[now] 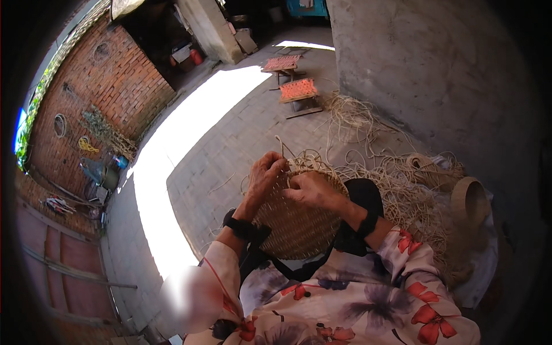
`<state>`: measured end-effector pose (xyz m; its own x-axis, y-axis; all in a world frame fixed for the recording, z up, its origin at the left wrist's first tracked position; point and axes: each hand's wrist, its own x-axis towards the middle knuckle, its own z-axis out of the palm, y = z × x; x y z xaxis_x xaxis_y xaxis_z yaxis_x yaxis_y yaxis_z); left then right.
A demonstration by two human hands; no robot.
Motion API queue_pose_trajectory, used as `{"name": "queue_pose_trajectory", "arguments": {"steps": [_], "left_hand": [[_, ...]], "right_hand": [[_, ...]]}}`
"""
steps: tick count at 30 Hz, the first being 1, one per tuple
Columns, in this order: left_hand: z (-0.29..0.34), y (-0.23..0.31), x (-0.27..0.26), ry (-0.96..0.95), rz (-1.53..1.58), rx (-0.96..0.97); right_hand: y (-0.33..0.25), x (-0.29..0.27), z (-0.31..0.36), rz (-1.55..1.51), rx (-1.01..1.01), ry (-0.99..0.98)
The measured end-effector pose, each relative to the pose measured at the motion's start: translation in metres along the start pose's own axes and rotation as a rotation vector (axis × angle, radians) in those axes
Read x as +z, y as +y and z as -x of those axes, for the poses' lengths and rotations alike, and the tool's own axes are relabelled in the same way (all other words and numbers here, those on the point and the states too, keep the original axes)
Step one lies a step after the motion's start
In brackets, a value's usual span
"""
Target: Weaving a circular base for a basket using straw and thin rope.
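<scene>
A tan woven basket [299,227] rests in my lap, its woven side facing me and loose strands curling along its far rim. My left hand [267,175] is at the left part of that rim, fingers closed in a pinch on a straw cord [280,145] whose free end sticks up above the knuckles. Just to the right, my right hand [315,190] is bent over the rim with its thumb toward the left hand. Its fingers are closed on the basket edge, their tips partly hidden. Both wrists have black bands.
A large tangle of straw cord [408,195] lies to my right, beside a round woven piece [468,198] on a white sheet [486,259]. Two low stools with red woven seats [298,89] stand ahead. A grey wall [425,69] rises at right, a brick wall [115,69] at left.
</scene>
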<state>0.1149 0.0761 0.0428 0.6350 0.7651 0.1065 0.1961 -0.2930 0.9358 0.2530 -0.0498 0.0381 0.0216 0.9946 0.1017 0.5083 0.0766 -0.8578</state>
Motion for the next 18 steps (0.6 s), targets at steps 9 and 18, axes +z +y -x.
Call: {"name": "queue_pose_trajectory", "arguments": {"steps": [9, 18], "left_hand": [[0.005, 0.005, -0.001, -0.019, -0.008, 0.021], [0.008, 0.004, -0.005, -0.06, 0.004, 0.057]], "right_hand": [[0.014, -0.003, -0.003, -0.442, -0.111, 0.107], [0.011, -0.016, -0.032, -0.717, 0.083, 0.006]]}}
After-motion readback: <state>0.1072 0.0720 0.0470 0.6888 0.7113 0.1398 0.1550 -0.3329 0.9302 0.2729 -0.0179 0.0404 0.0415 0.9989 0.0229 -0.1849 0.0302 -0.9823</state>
